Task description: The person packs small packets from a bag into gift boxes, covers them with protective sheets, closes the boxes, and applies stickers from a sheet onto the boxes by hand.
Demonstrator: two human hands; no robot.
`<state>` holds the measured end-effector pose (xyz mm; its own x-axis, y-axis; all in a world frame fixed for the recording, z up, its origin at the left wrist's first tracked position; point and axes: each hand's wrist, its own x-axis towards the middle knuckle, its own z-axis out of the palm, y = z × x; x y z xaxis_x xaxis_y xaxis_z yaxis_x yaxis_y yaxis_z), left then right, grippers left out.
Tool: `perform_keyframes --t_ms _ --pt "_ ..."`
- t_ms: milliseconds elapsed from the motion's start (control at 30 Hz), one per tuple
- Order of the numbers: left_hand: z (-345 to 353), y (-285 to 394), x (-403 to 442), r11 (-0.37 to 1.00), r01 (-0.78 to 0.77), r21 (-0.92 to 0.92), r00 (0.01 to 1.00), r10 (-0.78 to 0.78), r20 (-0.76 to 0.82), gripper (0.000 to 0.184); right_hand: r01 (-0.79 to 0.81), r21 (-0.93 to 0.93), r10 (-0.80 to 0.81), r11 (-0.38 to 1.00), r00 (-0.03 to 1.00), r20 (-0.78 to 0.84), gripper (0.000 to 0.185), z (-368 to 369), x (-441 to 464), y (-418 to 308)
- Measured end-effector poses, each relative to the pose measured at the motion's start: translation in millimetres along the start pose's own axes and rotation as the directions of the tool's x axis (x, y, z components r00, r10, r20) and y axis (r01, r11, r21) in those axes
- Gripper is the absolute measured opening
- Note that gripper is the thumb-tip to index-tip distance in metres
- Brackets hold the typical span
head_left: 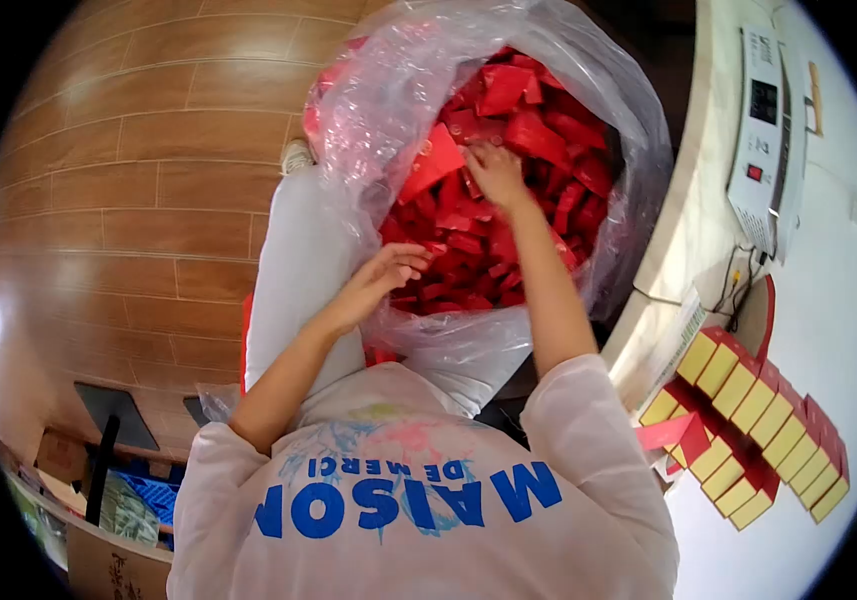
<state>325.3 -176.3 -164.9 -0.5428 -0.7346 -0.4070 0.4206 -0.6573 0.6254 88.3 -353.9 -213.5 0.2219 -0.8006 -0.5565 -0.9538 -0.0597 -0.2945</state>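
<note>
A large clear plastic bag (368, 110), its mouth wide open, holds a heap of red folded pieces (538, 140). My right hand (496, 172) reaches into the bag, its fingers closed at the edge of a flat red piece (433, 162) that stands out above the heap. Over the lower left part of the heap is my left hand (388, 272), fingers bent and partly apart, near a small bit of red; whether it grips that bit is too small to tell.
On the white table (838, 300) at the right stand rows of red and yellow boxes (763, 410) and a white device (760, 140) with a display. Cables lie beside it. A blue crate (148, 490) and a cardboard box (113, 570) are at the lower left.
</note>
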Motion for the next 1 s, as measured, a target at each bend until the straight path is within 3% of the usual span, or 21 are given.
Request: perform_keyframes --t_ms 100,167,233,333,400,433,500,567,600,633,700,767,833,867,900,933,967,1000 --pt "4.0 -10.3 3.7 1.000 -0.027 0.010 0.999 0.027 -0.024 0.043 -0.083 0.046 0.090 0.995 0.978 -0.186 0.062 32.8 -56.6 -6.2" --pt "9.2 -14.5 3.4 0.994 -0.023 0.107 0.988 0.040 -0.151 0.047 -0.039 0.236 0.103 0.971 0.959 -0.266 0.060 46.4 -98.2 -20.5" --pt "5.8 -26.0 5.7 0.988 -0.046 0.149 0.992 0.063 -0.110 0.054 -0.054 0.395 0.181 0.917 0.939 -0.293 0.057 70.1 -134.0 -26.7" --pt "9.1 -34.0 1.8 0.979 -0.057 0.197 0.995 0.072 -0.073 0.063 -0.063 0.462 0.256 0.884 0.893 -0.369 0.059 114.3 -169.1 -15.9" --pt "13.2 -35.0 -5.3 0.877 -0.092 0.471 0.994 0.109 -0.009 0.070 -0.013 0.433 0.213 0.901 0.884 -0.416 0.062 120.3 -183.6 -15.8" --pt "12.6 -39.6 -5.7 0.869 -0.096 0.485 0.994 0.110 0.001 0.070 0.026 0.398 0.170 0.917 0.877 -0.449 0.066 123.0 -189.5 -15.6" --pt "8.8 -50.9 -0.5 0.725 -0.140 0.675 0.984 0.175 0.017 0.075 0.047 0.384 0.153 0.922 0.866 -0.475 0.065 112.5 -198.2 -26.0" --pt "9.5 -55.1 2.2 0.756 -0.122 0.643 0.985 0.171 -0.014 0.075 -0.075 0.275 0.166 0.959 0.931 -0.324 0.053 107.0 -204.5 -31.5" --pt "9.8 -56.2 2.5 0.796 -0.096 0.598 0.985 0.164 -0.059 0.076 -0.024 0.279 0.142 0.960 0.902 -0.407 0.041 108.4 -205.7 -32.2" --pt "9.6 -57.5 2.0 0.787 -0.100 0.609 0.985 0.165 -0.051 0.076 -0.022 0.287 0.145 0.958 0.897 -0.418 0.041 108.0 -207.0 -32.7" --pt "8.9 -57.9 0.3 0.830 -0.173 0.530 0.961 0.259 -0.092 0.075 0.192 0.435 0.149 0.880 0.756 -0.637 0.039 107.1 -207.6 -31.4" --pt "9.2 -57.0 -0.3 0.873 -0.180 0.454 0.954 0.268 -0.136 0.071 0.201 0.437 0.189 0.877 0.691 -0.698 0.036 101.3 -210.1 -30.6" --pt "5.3 -54.2 -4.3 0.912 -0.165 0.375 0.968 0.224 -0.117 0.065 0.286 0.877 0.457 0.385 0.767 -0.451 0.034 82.1 -219.4 -36.2" --pt "4.4 -50.6 -8.4 0.910 -0.164 0.381 0.969 0.221 -0.110 0.065 0.272 0.919 0.401 0.287 0.837 -0.373 0.031 63.5 -233.1 -47.4" --pt "3.6 -43.7 -15.3 0.990 0.004 0.138 0.996 0.008 -0.090 0.063 0.276 0.919 0.407 0.282 0.833 -0.375 0.031 51.3 -244.0 -52.6" --pt "2.9 -37.1 -22.4 0.976 0.191 -0.105 0.981 -0.195 -0.024 0.063 0.330 0.792 0.081 0.513 0.900 -0.427 0.035 42.1 -253.1 -55.8" --pt "2.3 -33.2 -29.3 0.976 0.195 -0.101 0.980 -0.199 -0.027 0.063 0.430 0.602 -0.251 0.673 0.898 -0.362 0.039 39.4 -259.7 -58.9" --pt "1.9 -30.2 -36.9 0.937 0.339 -0.088 0.939 -0.330 0.098 0.064 0.550 0.302 -0.425 0.779 0.817 -0.391 0.049 43.3 -263.6 -63.8"
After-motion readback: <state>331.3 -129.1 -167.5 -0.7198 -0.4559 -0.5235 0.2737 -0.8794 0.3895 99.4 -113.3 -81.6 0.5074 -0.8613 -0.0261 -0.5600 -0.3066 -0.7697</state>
